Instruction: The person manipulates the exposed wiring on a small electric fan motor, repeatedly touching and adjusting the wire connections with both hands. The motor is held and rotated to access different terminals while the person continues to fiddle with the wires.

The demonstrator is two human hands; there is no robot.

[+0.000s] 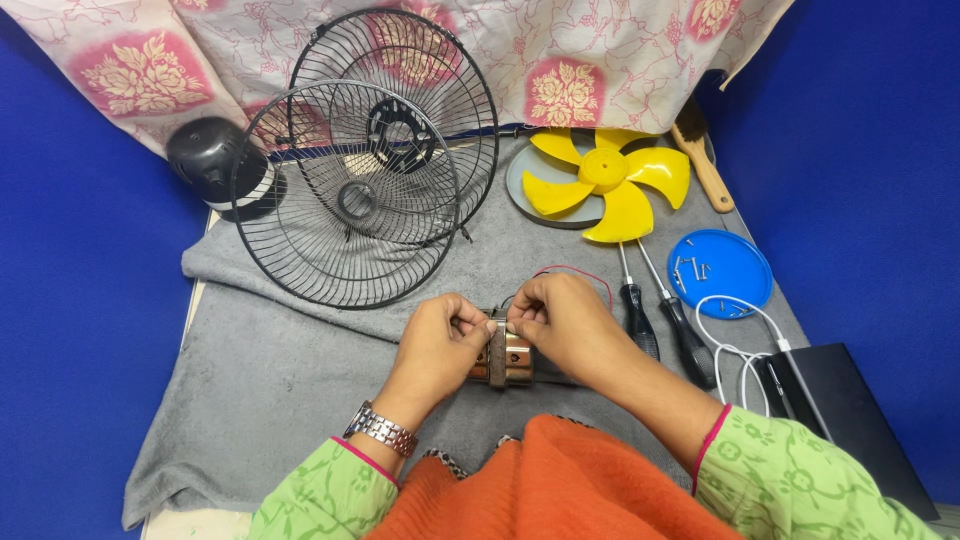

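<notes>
The fan motor (503, 358), a small coppery block with a metal band round its middle, lies on the grey cloth (260, 380) just in front of the person's body. Both hands meet over its top. The left hand (440, 340) has its fingers curled narrow, pinching at the motor's upper edge; the right hand (560, 320) is likewise closed in a tight pinch on the same spot, seemingly on a small part or wire end, though what exactly sits between the fingertips is hidden. A red wire (580, 272) loops out behind the motor.

Judging from this, the step in hand is fine work on the motor's wiring or a fastener, and the next move calls for a steady two-handed grip and little force.

Right of the motor lie two screwdrivers (660, 320), then a blue lid (720, 272) holding screws and a white cable (740, 350). Beyond the motor stand two black fan guards (370, 170); beyond and right lies the yellow fan blade (610, 180).
</notes>
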